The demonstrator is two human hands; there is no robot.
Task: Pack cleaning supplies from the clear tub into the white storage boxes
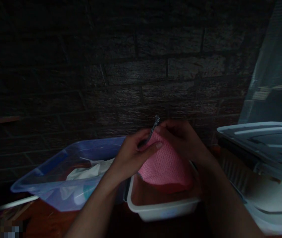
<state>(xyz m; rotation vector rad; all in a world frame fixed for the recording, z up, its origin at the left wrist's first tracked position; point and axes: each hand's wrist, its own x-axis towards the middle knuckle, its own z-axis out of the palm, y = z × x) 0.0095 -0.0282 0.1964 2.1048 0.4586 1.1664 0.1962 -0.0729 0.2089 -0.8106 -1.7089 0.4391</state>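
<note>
My left hand (pixel 134 152) and my right hand (pixel 180 137) meet at the top of a pink knitted pouch (pixel 164 167), both closed in a pinch on it. A short grey patterned cord (pixel 154 128) sticks up between my fingers at the pouch's top edge. The pouch hangs just above a white plastic tray (pixel 160 208).
A clear bluish plastic bin (pixel 56 185) with white cloth or bags (pixel 88 172) inside stands at left. Stacked clear lidded containers (pixel 262 138) sit at right. A dark brick wall (pixel 131 66) rises close behind. The surface below looks reddish brown.
</note>
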